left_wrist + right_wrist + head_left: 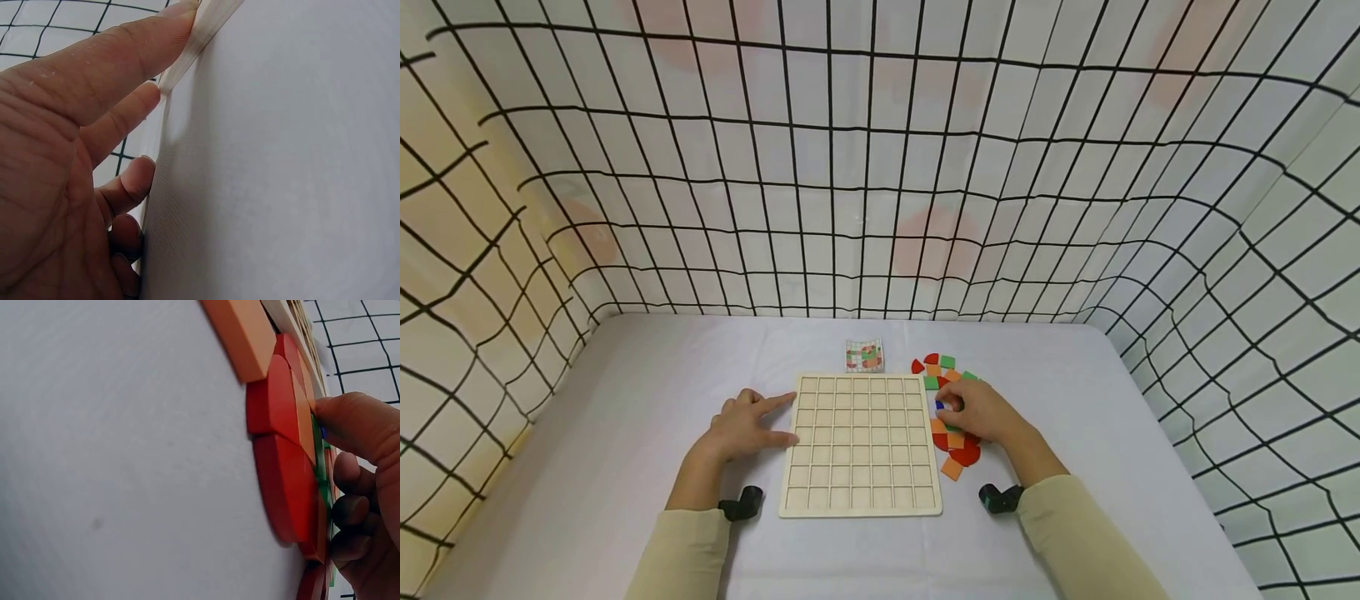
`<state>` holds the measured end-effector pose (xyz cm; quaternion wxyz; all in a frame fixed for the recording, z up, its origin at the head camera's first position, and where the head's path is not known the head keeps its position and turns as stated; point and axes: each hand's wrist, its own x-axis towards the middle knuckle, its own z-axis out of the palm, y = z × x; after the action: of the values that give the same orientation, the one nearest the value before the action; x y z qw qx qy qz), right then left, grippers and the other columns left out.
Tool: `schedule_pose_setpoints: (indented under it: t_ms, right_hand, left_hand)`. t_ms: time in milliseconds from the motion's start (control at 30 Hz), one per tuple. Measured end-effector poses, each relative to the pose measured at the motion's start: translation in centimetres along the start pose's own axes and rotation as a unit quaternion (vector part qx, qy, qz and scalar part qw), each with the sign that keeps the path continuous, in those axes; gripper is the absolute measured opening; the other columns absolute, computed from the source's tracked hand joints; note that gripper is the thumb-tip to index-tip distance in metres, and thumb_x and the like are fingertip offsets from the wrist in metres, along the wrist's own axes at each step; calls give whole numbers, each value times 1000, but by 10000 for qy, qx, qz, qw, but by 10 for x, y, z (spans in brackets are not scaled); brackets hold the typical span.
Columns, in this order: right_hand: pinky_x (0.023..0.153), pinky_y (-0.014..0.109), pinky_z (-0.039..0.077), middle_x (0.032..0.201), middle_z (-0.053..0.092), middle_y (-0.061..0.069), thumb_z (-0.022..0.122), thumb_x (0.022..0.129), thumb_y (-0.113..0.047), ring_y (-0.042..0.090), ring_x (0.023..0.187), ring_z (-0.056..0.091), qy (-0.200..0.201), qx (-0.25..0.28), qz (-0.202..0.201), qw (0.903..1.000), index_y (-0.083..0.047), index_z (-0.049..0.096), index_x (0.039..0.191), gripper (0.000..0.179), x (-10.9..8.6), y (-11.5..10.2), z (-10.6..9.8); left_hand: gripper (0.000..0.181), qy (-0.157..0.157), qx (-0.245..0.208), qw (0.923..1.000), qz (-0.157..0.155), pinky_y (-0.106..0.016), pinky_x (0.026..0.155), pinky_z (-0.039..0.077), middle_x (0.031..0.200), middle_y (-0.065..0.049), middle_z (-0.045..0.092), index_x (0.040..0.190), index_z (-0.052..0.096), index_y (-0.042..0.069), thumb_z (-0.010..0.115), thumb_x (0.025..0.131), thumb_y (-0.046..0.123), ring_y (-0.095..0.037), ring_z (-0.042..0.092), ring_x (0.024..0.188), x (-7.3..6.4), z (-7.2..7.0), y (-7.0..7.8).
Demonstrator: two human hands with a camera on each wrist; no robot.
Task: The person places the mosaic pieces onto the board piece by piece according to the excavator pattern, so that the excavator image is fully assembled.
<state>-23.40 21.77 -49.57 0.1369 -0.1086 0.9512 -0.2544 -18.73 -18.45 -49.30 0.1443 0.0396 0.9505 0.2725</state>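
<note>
A pale wooden grid board (861,454) lies flat, its squares bare. My left hand (741,429) is at its left side, with the straight index finger and thumb touching the edge. In the left wrist view, the thumb (144,53) presses against the board's wooden side (203,31) and the other fingers bend loosely. Over a pile of coloured blocks on the right, my right hand (977,410) pinches a small blue block (939,406) between thumb and index finger. Its palm hides part of the pile. Red blocks (284,487) and an orange block (240,337) lie beside that hand.
A small printed card (864,356) with a coloured pattern lies behind the board. Green blocks (947,362) and more red and orange ones spread along the board's right edge. Black wire mesh (850,183) stands around the back and sides of the white-covered table (587,467).
</note>
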Motion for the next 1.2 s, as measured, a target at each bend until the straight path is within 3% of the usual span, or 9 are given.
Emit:
schedule_pose_setpoints:
  t_ms: [433, 700, 933, 1200]
  right_hand:
    - [59, 27, 39, 78, 52, 0, 78, 91, -32, 15, 72, 51, 59, 111, 70, 9999, -14, 70, 110, 27, -4, -9, 1]
    - [55, 25, 38, 77, 54, -2, 80, 89, -30, 14, 71, 51, 4, 331, -252, 9991, -16, 71, 106, 24, -8, -20, 7]
    - [58, 25, 37, 74, 54, -7, 80, 89, -35, 11, 67, 49, 135, -15, -512, 9986, -23, 73, 102, 19, -10, -23, 16]
    - [61, 24, 39, 74, 54, -9, 79, 90, -34, 9, 67, 49, 173, 50, -650, 9977, -21, 75, 106, 21, -10, -24, 21]
  left_hand:
    - [82, 13, -63, 10000, 23, -42, 80, 31, 116, -10, 47, 149, 54, 29, 83, 77, 53, -27, 41, 101, -1, 0, -1]
    - [81, 34, -77, 10000, 43, -41, 79, 31, 116, -10, 47, 149, 55, 29, 83, 77, 53, -27, 40, 101, -2, 0, -2]
    - [80, 23, -76, 10000, 22, -41, 79, 31, 116, -10, 47, 149, 55, 29, 83, 78, 52, -27, 40, 101, -2, 0, -2]
    - [80, 15, -111, 9999, -1, -42, 80, 31, 117, -11, 47, 149, 55, 29, 83, 78, 52, -27, 40, 101, -2, 0, -1]
